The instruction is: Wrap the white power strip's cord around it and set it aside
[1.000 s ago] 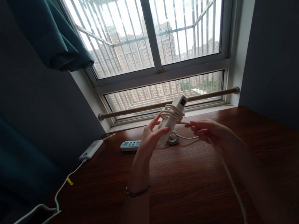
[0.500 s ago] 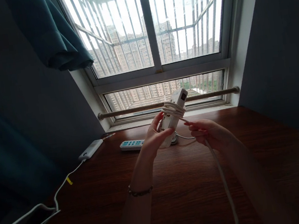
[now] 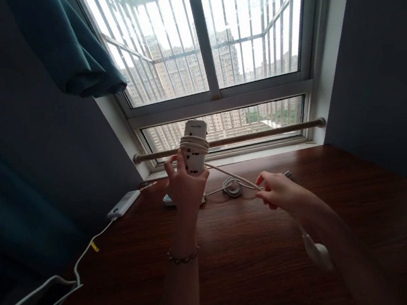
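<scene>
My left hand holds a white power strip upright above the wooden desk, its socket face toward me. Several turns of its white cord are wound around its upper part. The cord runs taut from the strip down to my right hand, which pinches it between the fingers. Below that hand the cord's white plug hangs free over the desk. A bracelet sits on my left wrist.
A second strip with blue sockets lies behind my left hand, beside a small coiled cable. A white power bank with a trailing cable lies at the left. Behind stand the barred window, a wooden rod, a teal curtain.
My left hand has swung the power strip left and upright. My right hand has moved down and right, pulling the cord taut, and the plug end has come up into view.
</scene>
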